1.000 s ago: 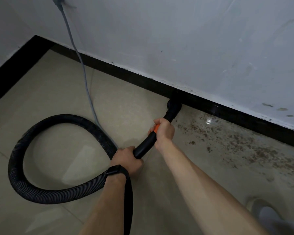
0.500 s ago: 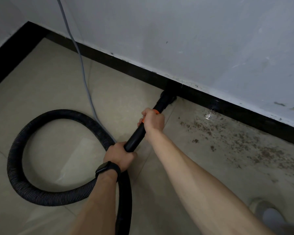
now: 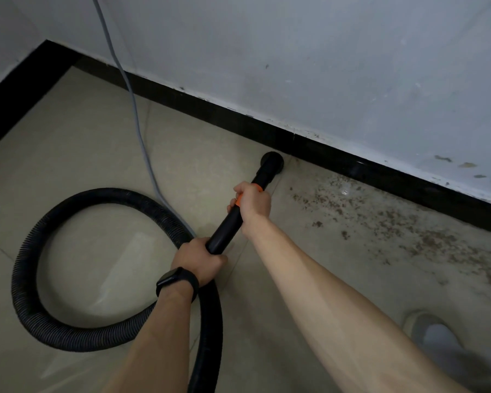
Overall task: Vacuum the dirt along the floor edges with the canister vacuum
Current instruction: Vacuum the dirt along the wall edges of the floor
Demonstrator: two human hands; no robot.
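Left hand [image 3: 199, 258] wrapped round the near end of a rigid black plastic vacuum wand [image 3: 226, 226], fingers curled tight just where the wand meets a ribbed black flexible hose [image 3: 27, 259]. Black smartwatch [image 3: 176, 280] strapped on that wrist. Right hand [image 3: 251, 201] clamped further up the same wand, over a narrow orange collar [image 3: 239, 200], knuckles uppermost, forearm stretched in from the lower right.

Wand angled away and to the right, ending in a round black nozzle [image 3: 272, 163]. Nozzle down on the beige tiled floor [image 3: 97, 143], just beside the glossy black skirting board [image 3: 338, 157] at the foot of a scuffed white wall [image 3: 295, 66]; impossible to tell whether touching the skirting. Tile joint running right beneath the nozzle.

Scattered brown crumbs of dirt [image 3: 394, 219] spread over the tile to the right of the nozzle, thickest along the skirting and trailing off toward the right edge, apart from the nozzle itself.

Hose curled in one wide loop on the floor at the left, crossing under the left forearm and leaving by the bottom edge. Thin grey power cable [image 3: 138, 129] hanging down the wall, lying across the floor and slipping behind the far side of the hose loop.

Blurred grey shoe [image 3: 428, 327] on the floor at the lower right.
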